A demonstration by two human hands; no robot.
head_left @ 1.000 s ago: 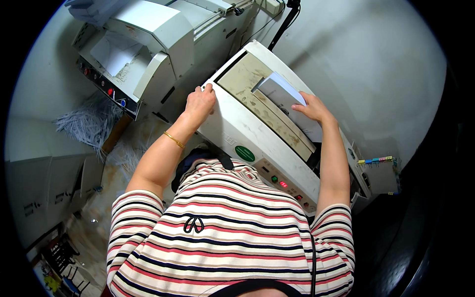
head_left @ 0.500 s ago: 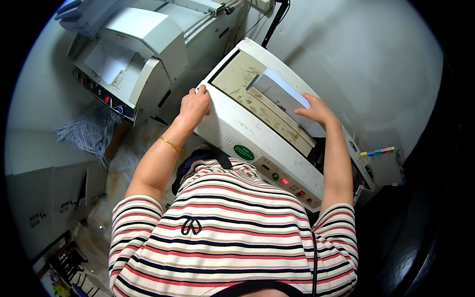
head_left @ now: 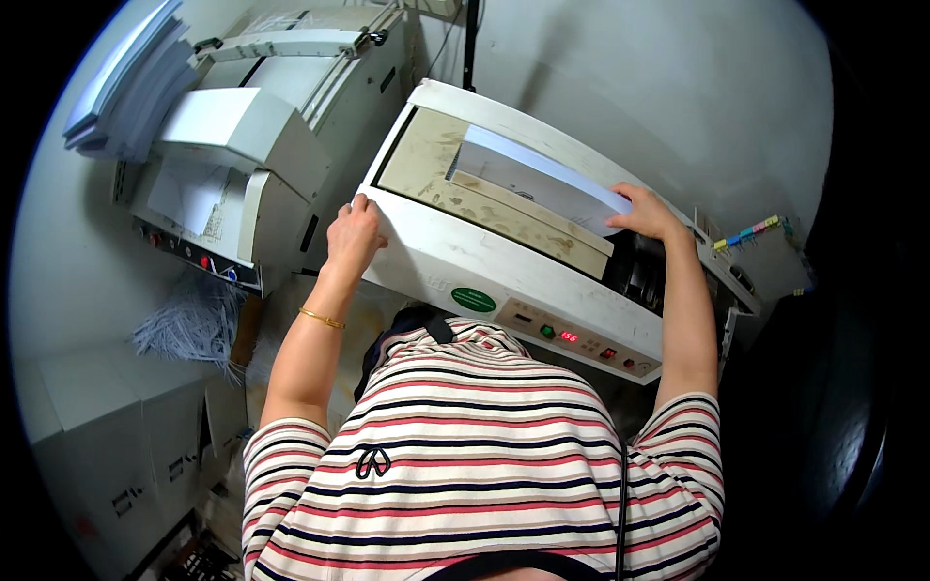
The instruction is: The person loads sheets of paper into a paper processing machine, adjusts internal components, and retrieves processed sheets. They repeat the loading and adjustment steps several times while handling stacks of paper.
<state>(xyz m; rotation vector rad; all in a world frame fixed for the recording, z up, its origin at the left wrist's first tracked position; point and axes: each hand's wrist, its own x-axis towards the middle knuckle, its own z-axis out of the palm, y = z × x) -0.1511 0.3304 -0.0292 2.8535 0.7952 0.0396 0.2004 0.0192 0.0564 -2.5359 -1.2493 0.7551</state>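
Note:
A thick block of white paper (head_left: pixel 542 184) stands on edge in the slot of a beige, stained plate (head_left: pixel 426 160) on top of a white binding machine (head_left: pixel 426 247). My right hand (head_left: pixel 647 213) is closed on the block's right end, thumb and fingers around it. The block's lower edge is hidden in the slot. My left hand (head_left: pixel 356 235) rests on the machine's left front corner, its fingers curled over the edge. A gold bracelet (head_left: pixel 322 318) circles my left wrist.
A lit control panel (head_left: pixel 572 337) is on the machine's front. To the left stands a pale cutting machine (head_left: pixel 232 126) with a tall paper stack (head_left: pixel 131 87) on it. Shredded paper strips (head_left: pixel 189 324) heap below, beside grey cabinets (head_left: pixel 126 426). Coloured tabs (head_left: pixel 756 232) stick up at right.
The view has turned, shifting the surroundings in the picture. My right hand now holds the paper block nearer its right end. The left hand keeps to the machine's corner.

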